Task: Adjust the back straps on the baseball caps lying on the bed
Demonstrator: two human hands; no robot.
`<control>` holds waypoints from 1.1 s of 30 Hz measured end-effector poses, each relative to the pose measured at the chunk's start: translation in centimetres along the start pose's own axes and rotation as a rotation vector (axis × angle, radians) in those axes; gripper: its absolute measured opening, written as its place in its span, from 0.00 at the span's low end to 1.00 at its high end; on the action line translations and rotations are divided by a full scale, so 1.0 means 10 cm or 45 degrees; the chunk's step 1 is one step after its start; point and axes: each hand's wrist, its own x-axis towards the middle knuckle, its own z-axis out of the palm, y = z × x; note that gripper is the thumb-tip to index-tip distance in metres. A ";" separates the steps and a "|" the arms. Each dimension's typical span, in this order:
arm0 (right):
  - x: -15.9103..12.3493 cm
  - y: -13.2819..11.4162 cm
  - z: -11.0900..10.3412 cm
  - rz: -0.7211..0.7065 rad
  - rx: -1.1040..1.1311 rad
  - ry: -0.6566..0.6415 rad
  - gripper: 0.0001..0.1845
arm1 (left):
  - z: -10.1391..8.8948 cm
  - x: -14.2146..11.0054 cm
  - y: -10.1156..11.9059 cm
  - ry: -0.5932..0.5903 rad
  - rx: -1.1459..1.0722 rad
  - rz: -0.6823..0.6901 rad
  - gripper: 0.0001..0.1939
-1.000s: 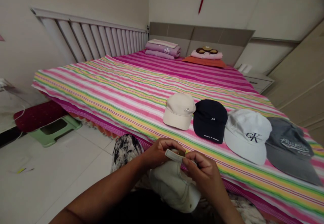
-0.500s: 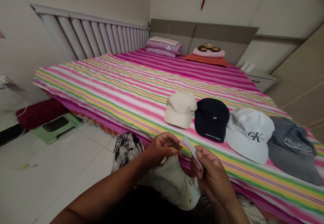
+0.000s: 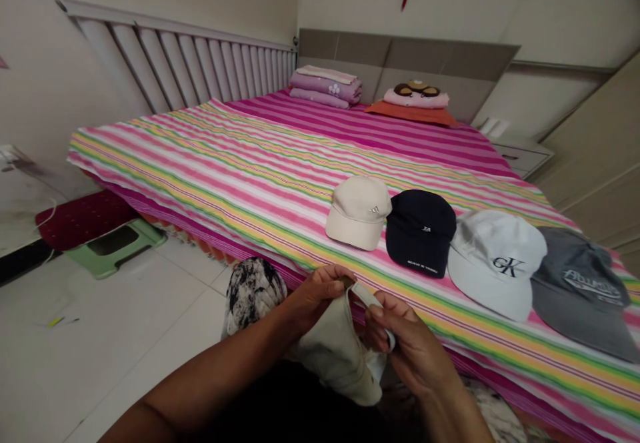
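A pale beige cap (image 3: pixel 335 353) hung tilted just off the near edge of the bed (image 3: pixel 260 219), its whitish strap (image 3: pixel 367 295) slanting by the opening.

Folded purple bedding (image 3: pixel 323 87) and a pink bundle (image 3: pixel 417 100) on an orange cloth (image 3: pixel 410 113) lie before the grey headboard (image 3: pixel 345 48). A green stool (image 3: pixel 100 263) rests on the tiled floor (image 3: pixel 145 316).
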 end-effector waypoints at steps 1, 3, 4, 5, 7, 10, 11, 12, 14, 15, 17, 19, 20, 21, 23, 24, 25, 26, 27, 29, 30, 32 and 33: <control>0.00 0.01 0.01 0.008 0.009 -0.008 0.16 | 0.00 0.00 0.00 0.004 0.006 -0.001 0.21; 0.01 0.02 0.01 0.015 0.025 -0.018 0.16 | 0.00 0.00 0.00 0.013 0.011 0.017 0.20; 0.01 0.02 0.01 0.017 0.028 -0.018 0.16 | 0.00 0.00 0.00 0.017 0.012 0.031 0.20; 0.01 0.03 0.01 0.018 0.028 -0.019 0.16 | 0.00 0.00 0.00 0.020 0.015 0.044 0.19; 0.01 0.03 0.02 0.022 0.025 -0.026 0.15 | 0.00 0.00 0.00 0.019 0.023 0.062 0.19; 0.01 0.03 0.03 0.030 0.024 -0.037 0.15 | 0.00 -0.01 -0.01 0.015 0.039 0.061 0.19; 0.01 0.03 0.03 0.032 0.026 -0.040 0.16 | 0.00 -0.01 -0.01 0.011 0.047 0.060 0.19; 0.01 0.04 0.04 0.032 0.027 -0.042 0.16 | 0.00 -0.02 0.00 0.005 0.059 0.061 0.19; 0.00 0.04 0.05 0.038 0.020 -0.050 0.16 | -0.01 -0.02 0.00 -0.021 0.081 0.083 0.18; 0.00 0.04 0.05 0.044 0.009 -0.050 0.17 | -0.01 -0.02 0.00 -0.039 0.092 0.098 0.17; 0.00 0.04 0.05 0.047 -0.025 -0.039 0.18 | -0.01 -0.03 0.01 -0.082 0.114 0.128 0.16; 0.00 0.04 0.06 0.038 -0.056 -0.006 0.19 | 0.00 -0.04 0.01 -0.099 0.140 0.143 0.15; 0.00 0.04 0.06 0.033 -0.069 0.015 0.19 | 0.00 -0.05 0.02 -0.093 0.154 0.147 0.15; 0.00 0.03 0.06 0.029 -0.082 0.032 0.19 | 0.01 -0.05 0.02 -0.082 0.168 0.152 0.15; 0.00 0.03 0.06 0.034 -0.118 0.058 0.19 | 0.02 -0.06 0.03 -0.058 0.194 0.157 0.15; 0.01 0.03 0.05 0.035 -0.139 0.064 0.19 | 0.03 -0.07 0.03 -0.051 0.203 0.155 0.15; 0.01 0.03 0.05 0.035 -0.161 0.069 0.19 | 0.03 -0.07 0.04 -0.047 0.212 0.147 0.16; 0.01 0.03 0.04 0.032 -0.182 0.078 0.19 | 0.03 -0.08 0.04 -0.039 0.222 0.139 0.16; 0.02 0.03 0.03 0.025 -0.201 0.087 0.19 | 0.04 -0.08 0.04 -0.032 0.234 0.134 0.16; 0.02 0.03 0.02 0.015 -0.244 0.092 0.20 | 0.04 -0.08 0.05 -0.023 0.261 0.151 0.15; 0.02 0.03 0.02 0.017 -0.268 0.089 0.20 | 0.04 -0.08 0.05 -0.022 0.276 0.167 0.15; 0.02 0.03 0.02 0.018 -0.306 0.079 0.20 | 0.05 -0.08 0.05 -0.018 0.288 0.191 0.15; 0.02 0.03 0.03 0.014 -0.320 0.078 0.20 | 0.04 -0.08 0.05 -0.013 0.288 0.192 0.15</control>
